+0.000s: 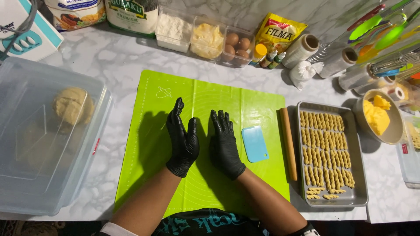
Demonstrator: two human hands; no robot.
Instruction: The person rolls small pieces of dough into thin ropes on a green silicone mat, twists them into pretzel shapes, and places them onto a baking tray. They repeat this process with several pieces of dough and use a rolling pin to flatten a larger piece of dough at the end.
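**Gloved hands over the green mat**

We hold our left hand and right hand side by side, fingers straight, gripping nothing, above the green mat. The blue scraper lies at three o'clock, just beside the right hand.

Probably a home kitchen, marble-look counter, green baking mat, eggs, rolling pin, tray of twisted pastries
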